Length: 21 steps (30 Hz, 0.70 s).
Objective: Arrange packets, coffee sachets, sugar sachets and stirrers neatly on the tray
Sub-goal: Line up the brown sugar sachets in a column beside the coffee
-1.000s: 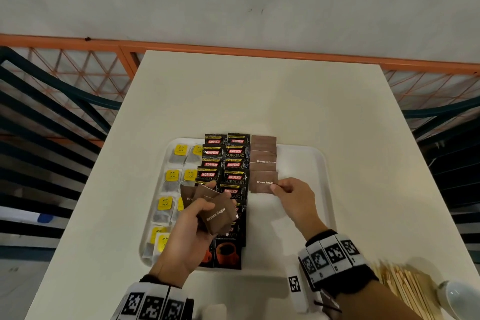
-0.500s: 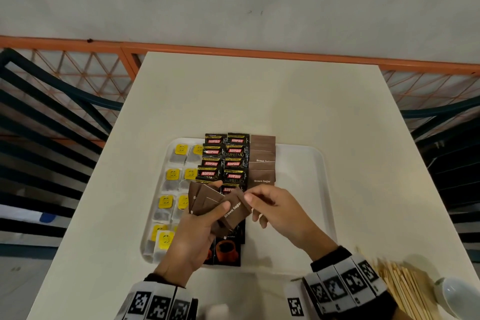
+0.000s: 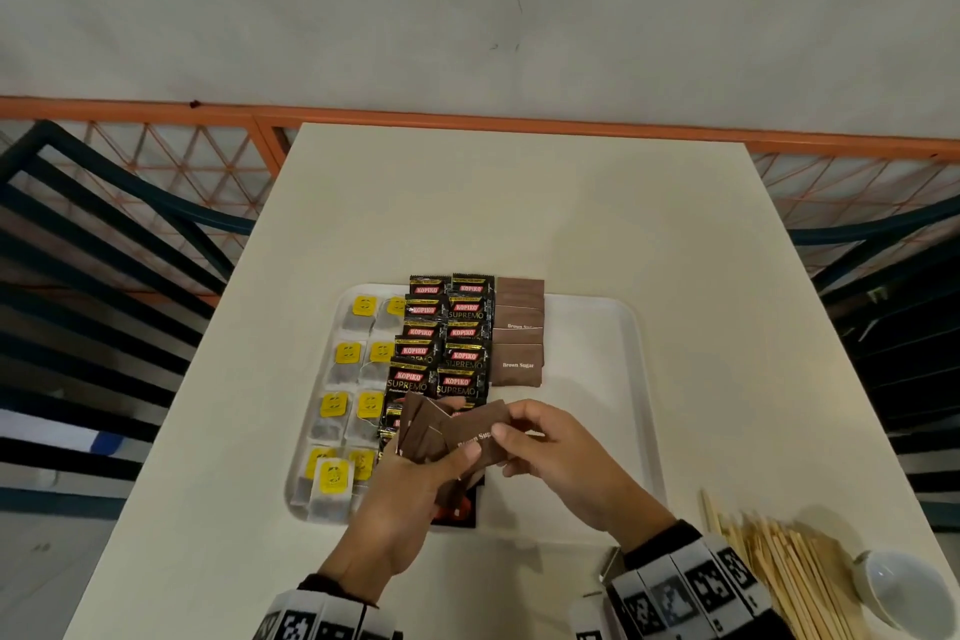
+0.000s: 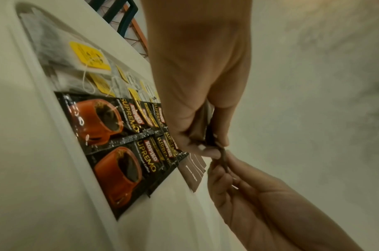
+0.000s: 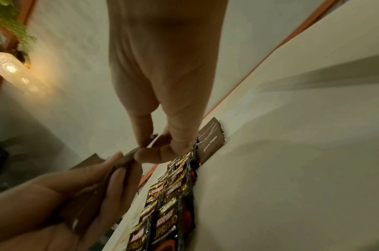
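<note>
Mid sugar step: left hand [image 3: 410, 494] gripped a fan of sugar sachets [image 3: 431, 437], right hand [image 3: 561, 457] pinched the top one [image 3: 480, 434]. Next, probably lay it below the sugar column [image 3: 518, 333] on the tray [image 3: 613, 379].

I count nine tea bags [image 3: 347, 411] on the tray [image 3: 613, 379] at left of frame, coffee sachets [image 3: 441, 353] in two columns, about ten visible. Five sugar sachets [image 3: 517, 364] laid down; a few more held. One bowl [image 3: 906, 587]; stirrers [image 3: 779, 572] uncountable.
</note>
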Motion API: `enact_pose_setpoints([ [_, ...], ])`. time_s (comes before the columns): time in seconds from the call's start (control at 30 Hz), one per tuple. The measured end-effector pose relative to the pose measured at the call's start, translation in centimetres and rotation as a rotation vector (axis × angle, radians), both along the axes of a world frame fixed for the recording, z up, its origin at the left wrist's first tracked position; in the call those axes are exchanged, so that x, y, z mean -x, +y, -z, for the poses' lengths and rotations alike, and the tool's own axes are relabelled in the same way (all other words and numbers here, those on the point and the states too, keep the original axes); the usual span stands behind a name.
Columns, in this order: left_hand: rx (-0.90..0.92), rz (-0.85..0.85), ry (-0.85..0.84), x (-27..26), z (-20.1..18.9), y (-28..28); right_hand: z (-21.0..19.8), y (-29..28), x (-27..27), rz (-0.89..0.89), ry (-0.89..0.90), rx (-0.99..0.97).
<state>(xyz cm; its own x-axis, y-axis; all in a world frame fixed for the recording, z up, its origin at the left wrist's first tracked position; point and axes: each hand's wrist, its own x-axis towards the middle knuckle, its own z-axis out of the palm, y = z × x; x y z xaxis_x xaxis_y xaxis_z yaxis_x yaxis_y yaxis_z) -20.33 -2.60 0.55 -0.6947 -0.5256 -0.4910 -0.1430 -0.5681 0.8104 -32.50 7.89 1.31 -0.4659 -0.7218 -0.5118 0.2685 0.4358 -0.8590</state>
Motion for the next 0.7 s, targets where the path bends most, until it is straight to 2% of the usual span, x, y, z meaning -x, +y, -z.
enact_pose_setpoints([
  [0.27, 0.001, -0.123, 0.027, -1.0, -0.8, 0.9, -0.5, 1.0, 1.1, -0.115, -0.067, 0.055],
  [0.4, 0.000, -0.171, 0.027, -2.2, -1.2, 1.5, -0.1, 1.0, 1.6, -0.056, -0.088, 0.086],
  [0.53, -0.058, -0.237, 0.072, -3.8, -1.7, 1.3, 1.6, 0.7, 3.4, 0.106, 0.037, 0.006],
  [0.7, -0.136, -0.231, 0.092, -4.6, -2.4, 1.1, 3.9, -0.3, 4.9, 0.181, 0.206, -0.121],
])
